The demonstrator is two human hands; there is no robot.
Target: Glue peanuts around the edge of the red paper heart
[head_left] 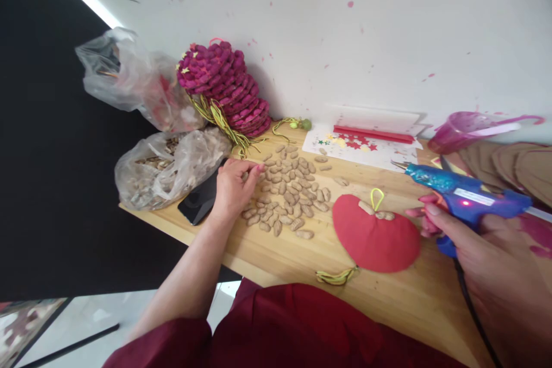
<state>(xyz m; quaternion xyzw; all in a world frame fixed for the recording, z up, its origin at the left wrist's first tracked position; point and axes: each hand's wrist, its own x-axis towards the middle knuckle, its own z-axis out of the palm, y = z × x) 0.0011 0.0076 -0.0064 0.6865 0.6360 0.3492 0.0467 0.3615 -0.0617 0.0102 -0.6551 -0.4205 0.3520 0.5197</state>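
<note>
"Head view: what does the right hand (491,259) hold?"

"Its grip is wrapped round a blue hot glue gun (448,181), nozzle pointing left."

"And the left hand (233,187)?"

"At the left side of the loose peanuts (282,188), thumb and fingers drawn close. I cannot tell whether that grip pinches a peanut."

"Where's the red fabric piece (375,241)?"

"On the surface (297,259), right of the peanuts, towards the near edge. Peanuts lie on its upper margin, either side of a yellow loop (382,198); its tassel (336,278) lies nearer that edge."

"Along the far edge?"

"Stacked magenta ornaments (250,98), white paper (313,146) with star cutouts (357,141), a pink cup (452,133). A black phone (196,204) lies near the left corner."
</note>
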